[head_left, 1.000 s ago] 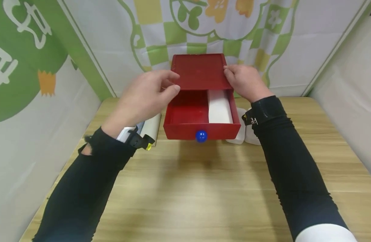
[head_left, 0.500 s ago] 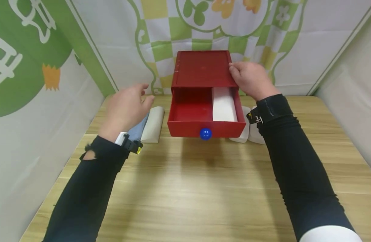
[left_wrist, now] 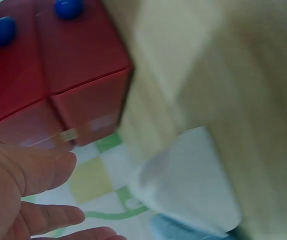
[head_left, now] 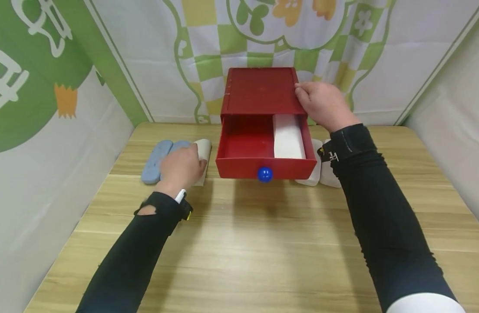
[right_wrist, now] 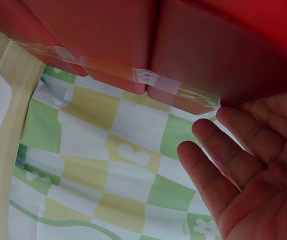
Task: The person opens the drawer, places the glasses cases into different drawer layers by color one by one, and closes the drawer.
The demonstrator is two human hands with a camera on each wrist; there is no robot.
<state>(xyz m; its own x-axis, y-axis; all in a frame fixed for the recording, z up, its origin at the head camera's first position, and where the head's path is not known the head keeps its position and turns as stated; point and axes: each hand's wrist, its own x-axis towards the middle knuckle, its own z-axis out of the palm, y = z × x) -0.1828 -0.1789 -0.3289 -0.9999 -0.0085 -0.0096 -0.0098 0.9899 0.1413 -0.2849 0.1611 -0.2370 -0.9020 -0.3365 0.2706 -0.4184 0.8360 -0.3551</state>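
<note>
A red drawer box (head_left: 260, 91) stands at the back of the table, its upper drawer (head_left: 243, 145) pulled out by a blue knob's front. Inside lies a long white piece (head_left: 289, 141) along the right wall. My left hand (head_left: 180, 169) hovers by a cream oblong piece (head_left: 204, 150) and two blue oblong pieces (head_left: 155, 163). In the left wrist view its fingers are apart and hold nothing, with the white piece (left_wrist: 183, 185) beyond them. My right hand (head_left: 323, 104) rests against the box's top right edge. Its fingers (right_wrist: 233, 150) extend along the side, loosely spread; the thumb is hidden in the right wrist view.
White rounded pieces (head_left: 331, 174) lie right of the box, partly hidden by it and my right wrist. Below the open drawer are more drawers with blue knobs (left_wrist: 3, 31). A green-and-white patterned cloth (head_left: 208, 61) hangs behind; white walls flank the wooden table (head_left: 243, 248).
My left hand has moved from beside the box's top, left and then down to the blue and cream pieces. The right hand stays at the box's edge; the drawer remains out.
</note>
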